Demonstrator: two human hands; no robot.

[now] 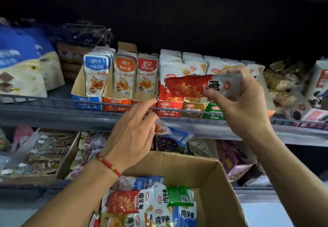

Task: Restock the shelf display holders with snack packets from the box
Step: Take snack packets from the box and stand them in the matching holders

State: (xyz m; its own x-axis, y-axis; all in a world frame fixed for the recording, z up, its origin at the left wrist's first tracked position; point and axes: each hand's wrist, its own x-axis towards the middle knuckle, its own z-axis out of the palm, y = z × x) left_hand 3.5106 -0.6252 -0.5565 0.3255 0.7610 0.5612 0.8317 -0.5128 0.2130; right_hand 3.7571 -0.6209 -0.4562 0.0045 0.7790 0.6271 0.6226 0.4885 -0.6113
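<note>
Red snack packet [188, 87] held up at the shelf.
Right hand [243, 106] pinches it sideways by the red holder [171, 107]; left hand [132, 138] grips small packets [160, 128] above the box [209, 175].

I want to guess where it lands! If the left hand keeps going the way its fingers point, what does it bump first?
Probably the red cardboard display holder behind the shelf's wire rail; depth is unclear for the left hand.
</note>
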